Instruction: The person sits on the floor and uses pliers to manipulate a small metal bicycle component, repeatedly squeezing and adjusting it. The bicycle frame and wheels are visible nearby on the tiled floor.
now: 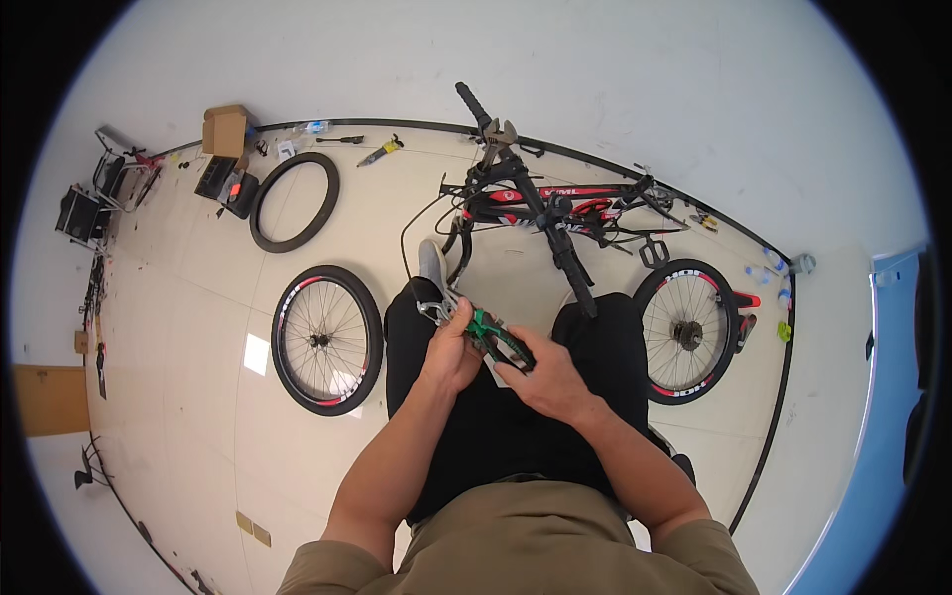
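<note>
The right hand is curled around the spread handles of green-and-black pliers, held above the lap, while the left hand is closed, thumb uppermost, on a small silvery metal part beside the pliers' head. Beyond them stands a black-and-red bicycle frame, with a spoked wheel lying on the floor to the left.
</note>
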Demonstrator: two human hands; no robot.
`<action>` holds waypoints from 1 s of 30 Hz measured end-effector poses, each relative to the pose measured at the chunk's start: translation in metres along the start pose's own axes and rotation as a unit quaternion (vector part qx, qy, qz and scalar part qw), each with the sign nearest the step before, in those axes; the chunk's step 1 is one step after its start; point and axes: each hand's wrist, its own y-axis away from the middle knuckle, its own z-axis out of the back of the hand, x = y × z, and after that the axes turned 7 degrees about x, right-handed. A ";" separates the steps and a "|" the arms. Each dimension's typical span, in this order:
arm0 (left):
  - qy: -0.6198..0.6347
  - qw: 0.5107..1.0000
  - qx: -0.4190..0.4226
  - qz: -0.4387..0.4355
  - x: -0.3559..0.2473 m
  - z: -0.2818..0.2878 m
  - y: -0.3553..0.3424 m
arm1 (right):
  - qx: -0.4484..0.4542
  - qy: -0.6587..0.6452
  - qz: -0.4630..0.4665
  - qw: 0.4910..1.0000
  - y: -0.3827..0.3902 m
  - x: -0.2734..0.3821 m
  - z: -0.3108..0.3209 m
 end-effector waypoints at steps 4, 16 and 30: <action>-0.079 0.997 -0.008 -0.008 -0.007 0.002 0.004 | 0.174 -0.216 -0.207 0.938 -0.008 0.005 -0.014; -0.035 0.999 -0.008 0.009 -0.044 -0.020 0.044 | 0.096 -0.187 -0.164 0.964 0.013 -0.002 0.030; -0.154 0.987 -0.031 -0.030 -0.040 -0.044 0.087 | 0.092 -0.192 -0.185 0.959 0.056 0.006 0.047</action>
